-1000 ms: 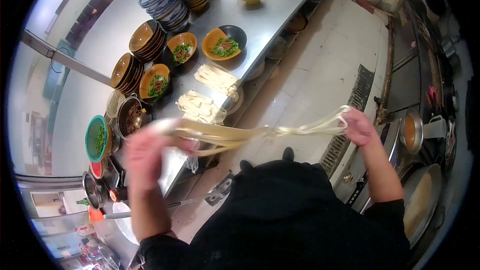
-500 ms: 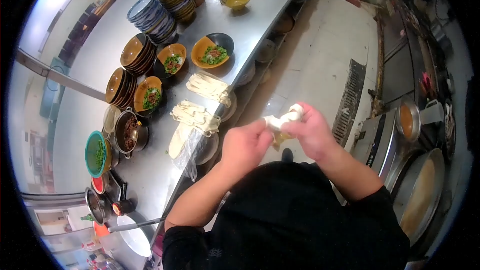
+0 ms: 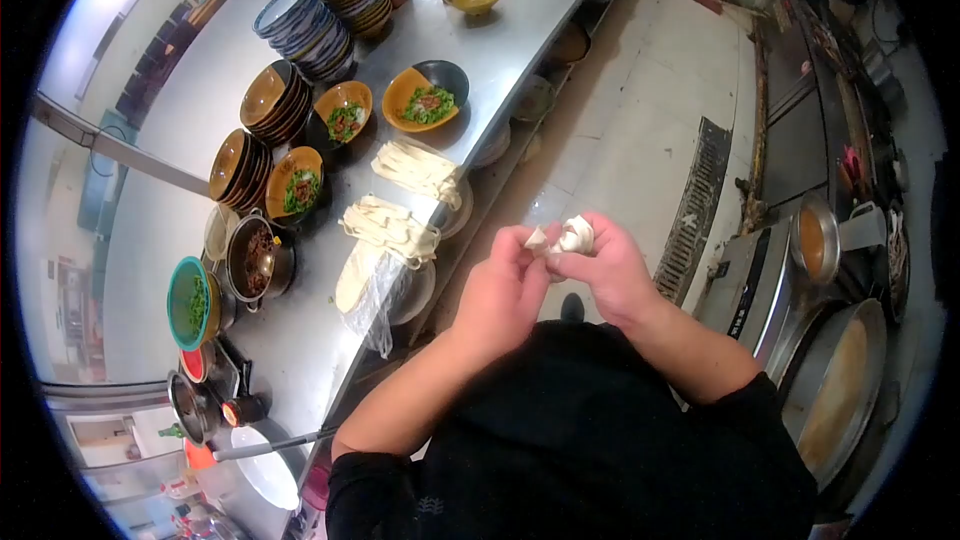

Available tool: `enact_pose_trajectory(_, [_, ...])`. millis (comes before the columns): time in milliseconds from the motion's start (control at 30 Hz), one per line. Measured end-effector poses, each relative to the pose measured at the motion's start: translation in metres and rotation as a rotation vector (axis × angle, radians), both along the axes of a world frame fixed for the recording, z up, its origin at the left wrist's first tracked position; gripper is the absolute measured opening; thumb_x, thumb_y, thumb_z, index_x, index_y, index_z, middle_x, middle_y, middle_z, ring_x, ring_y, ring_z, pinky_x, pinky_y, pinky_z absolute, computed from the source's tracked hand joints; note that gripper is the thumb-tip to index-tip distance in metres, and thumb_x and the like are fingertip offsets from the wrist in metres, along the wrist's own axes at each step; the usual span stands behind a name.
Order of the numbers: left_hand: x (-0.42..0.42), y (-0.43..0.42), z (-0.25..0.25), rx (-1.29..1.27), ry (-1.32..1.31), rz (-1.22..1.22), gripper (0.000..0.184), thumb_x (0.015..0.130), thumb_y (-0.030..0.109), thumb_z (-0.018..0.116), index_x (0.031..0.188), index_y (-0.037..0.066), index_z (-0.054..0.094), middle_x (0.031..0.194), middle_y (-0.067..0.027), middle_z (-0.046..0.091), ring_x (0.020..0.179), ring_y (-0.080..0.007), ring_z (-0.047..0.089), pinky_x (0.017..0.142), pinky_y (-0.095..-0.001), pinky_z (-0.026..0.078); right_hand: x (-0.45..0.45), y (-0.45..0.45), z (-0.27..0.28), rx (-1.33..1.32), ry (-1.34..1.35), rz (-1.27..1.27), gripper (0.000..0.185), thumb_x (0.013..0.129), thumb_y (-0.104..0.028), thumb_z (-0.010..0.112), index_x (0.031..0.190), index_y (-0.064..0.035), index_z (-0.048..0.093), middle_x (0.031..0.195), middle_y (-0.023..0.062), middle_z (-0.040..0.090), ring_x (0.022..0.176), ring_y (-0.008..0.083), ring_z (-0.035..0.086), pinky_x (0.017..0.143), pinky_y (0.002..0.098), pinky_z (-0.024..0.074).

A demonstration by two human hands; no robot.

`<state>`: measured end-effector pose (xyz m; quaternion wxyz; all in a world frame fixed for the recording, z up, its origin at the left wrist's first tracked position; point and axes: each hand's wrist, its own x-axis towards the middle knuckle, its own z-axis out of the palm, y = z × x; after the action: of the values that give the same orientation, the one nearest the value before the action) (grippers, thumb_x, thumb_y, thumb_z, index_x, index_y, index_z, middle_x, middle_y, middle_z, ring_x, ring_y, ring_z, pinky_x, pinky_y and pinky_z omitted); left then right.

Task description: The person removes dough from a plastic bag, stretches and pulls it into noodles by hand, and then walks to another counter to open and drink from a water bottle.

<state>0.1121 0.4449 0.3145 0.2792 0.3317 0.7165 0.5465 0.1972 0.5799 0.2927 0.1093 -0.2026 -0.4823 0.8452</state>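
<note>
My right hand [image 3: 612,275] grips a white, ridged bulb that looks like garlic [image 3: 577,235] between thumb and fingers. My left hand [image 3: 502,292] pinches a small pointed white piece, like a garlic clove [image 3: 537,240], right beside it. The fingertips of both hands nearly meet in front of my body, above the floor. Left of my hands, on the counter, lie two bundles of flat pale noodles [image 3: 390,228], the nearer one by a clear plastic bag [image 3: 378,295].
The steel counter [image 3: 300,340] runs along the left. It bears bowls with greens and meat [image 3: 425,105], stacked bowls [image 3: 305,35], a pot of dark meat [image 3: 262,258] and a teal-rimmed bowl of chopped greens [image 3: 195,305]. On the right stand a large pan [image 3: 870,340] and a ladle [image 3: 818,240].
My hands have drawn slightly closer together and the fingers have shifted on the white bulb. The small pointed piece now shows at my left fingertips. The counter items stay put.
</note>
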Motion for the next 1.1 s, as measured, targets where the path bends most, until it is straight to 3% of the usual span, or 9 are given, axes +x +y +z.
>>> enact_pose_trajectory(167, [-0.007,-0.012,-0.012,-0.074,0.268,-0.029,0.016,0.09,0.001,0.048,0.106,0.002,0.044,0.096,-0.0174,0.066,0.084,-0.0215,0.066,0.072,-0.0296,0.053,0.008,0.011,-0.004,0.04,0.021,0.038,0.024,0.076,0.003,0.065,0.098,-0.0004,0.057,0.09,0.0062,0.061,0.082,0.0149,0.061,0.076,0.0282,0.0513])
enact_pose_trajectory(233, [-0.016,-0.03,-0.007,0.384,-0.533,0.066,0.014,0.086,-0.002,0.047,0.1,0.001,0.048,0.095,-0.018,0.066,0.076,-0.0209,0.066,0.067,-0.0317,0.054,0.019,0.035,0.0,-0.099,0.136,0.07,0.025,0.074,0.004,0.063,0.098,0.0004,0.057,0.089,0.0078,0.062,0.079,0.0169,0.061,0.075,0.0298,0.0509])
enact_pose_trajectory(367, [-0.082,-0.111,0.007,0.648,-0.638,0.221,0.022,0.08,0.013,0.044,0.091,0.001,0.058,0.072,-0.016,0.064,0.065,-0.0255,0.064,0.076,-0.0414,0.054,0.069,0.127,0.029,-0.079,0.285,-0.057,0.028,0.076,0.002,0.055,0.104,0.0023,0.054,0.092,0.0122,0.062,0.082,0.0194,0.062,0.076,0.0307,0.0525])
enact_pose_trajectory(433, [-0.121,-0.156,0.008,0.672,-0.82,0.652,0.014,0.079,0.018,0.043,0.069,0.009,0.048,0.05,0.0004,0.04,0.044,-0.0121,0.037,0.053,-0.0288,0.043,0.106,0.186,0.029,-0.023,0.243,-0.222,0.03,0.077,-0.001,0.056,0.106,0.0015,0.053,0.096,0.0116,0.062,0.087,0.0199,0.062,0.081,0.0287,0.051])
enact_pose_trajectory(600, [-0.22,-0.324,-0.008,0.579,-0.625,1.291,0.021,0.081,0.013,0.042,0.062,0.015,0.036,0.046,0.0061,0.029,0.037,-0.006,0.028,0.033,-0.0195,0.028,0.214,0.364,-0.037,-0.045,-0.017,-0.533,0.023,0.084,-0.015,0.059,0.104,-0.0023,0.058,0.101,0.0087,0.063,0.095,0.0221,0.06,0.087,0.0339,0.0488])
enact_pose_trajectory(667, [-0.267,-0.435,-0.016,0.67,-0.686,1.302,0.02,0.082,0.009,0.041,0.064,0.015,0.035,0.049,0.0062,0.032,0.037,-0.0059,0.027,0.033,-0.0193,0.028,0.254,0.422,-0.062,-0.015,-0.113,-0.574,0.024,0.085,-0.017,0.06,0.103,-0.0017,0.059,0.103,0.0095,0.064,0.095,0.0241,0.061,0.088,0.0355,0.0495])
enact_pose_trajectory(733, [-0.304,-0.518,-0.023,0.53,-0.317,1.491,0.012,0.085,0.01,0.043,0.073,0.011,0.044,0.056,0.0041,0.038,0.04,-0.0061,0.03,0.033,-0.0175,0.028,0.286,0.464,-0.079,-0.002,-0.292,-0.627,0.025,0.085,-0.02,0.061,0.104,-0.0036,0.06,0.105,0.0081,0.064,0.095,0.0249,0.061,0.086,0.037,0.0494])
enact_pose_trajectory(833, [-0.309,-0.507,0.011,0.582,-0.12,1.466,0.013,0.089,0.015,0.046,0.089,0.004,0.053,0.065,0.0021,0.043,0.049,-0.0063,0.037,0.042,-0.0186,0.035,0.285,0.462,-0.077,-0.097,-0.293,-0.784,0.025,0.083,-0.019,0.062,0.102,-0.0034,0.06,0.099,0.011,0.063,0.093,0.027,0.06,0.081,0.0394,0.0496])
enact_pose_trajectory(1100, [-0.178,-0.237,0.087,0.367,-0.052,0.689,0.026,0.091,0.019,0.052,0.107,-0.001,0.059,0.069,-0.0001,0.049,0.064,-0.0103,0.045,0.061,-0.0239,0.039,0.13,0.254,-0.004,0.174,-0.222,-0.073,0.022,0.079,-0.01,0.062,0.099,-0.0041,0.057,0.09,0.0043,0.061,0.086,0.0172,0.06,0.08,0.032,0.0472])
